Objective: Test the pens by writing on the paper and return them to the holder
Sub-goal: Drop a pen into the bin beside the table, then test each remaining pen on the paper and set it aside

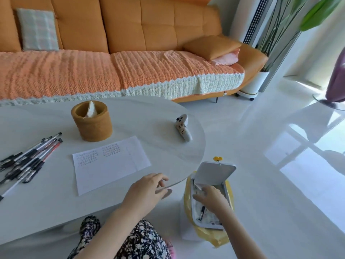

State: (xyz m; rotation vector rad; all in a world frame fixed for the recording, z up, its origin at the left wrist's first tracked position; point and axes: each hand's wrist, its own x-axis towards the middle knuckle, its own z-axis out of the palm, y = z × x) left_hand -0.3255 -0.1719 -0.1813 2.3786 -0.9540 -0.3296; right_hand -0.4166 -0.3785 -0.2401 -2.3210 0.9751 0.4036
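Before the orange sofa (112,71), your white tabletop (130,118) carries the written-on paper (112,165) and, at its left end, loose pens (28,159); no pen holder shows. Your right grip (211,198) reaches into the open floor bin (214,172), where a black pen (202,213) lies; whether it holds anything, you cannot tell. Your left grip (147,189) rests flat and relaxed on the tabletop edge. Risk: a working pen ends up binned, untested. The tissue holder (92,124) and controller (183,129) stand clear of the paper.

This is a home living room. A long orange sofa (140,25) with a knitted cover (74,71) and a checked cushion (37,28) fills the far side. A potted plant (254,82) stands far right. A low white oval counter (149,113) sits on a glossy white floor (261,131).
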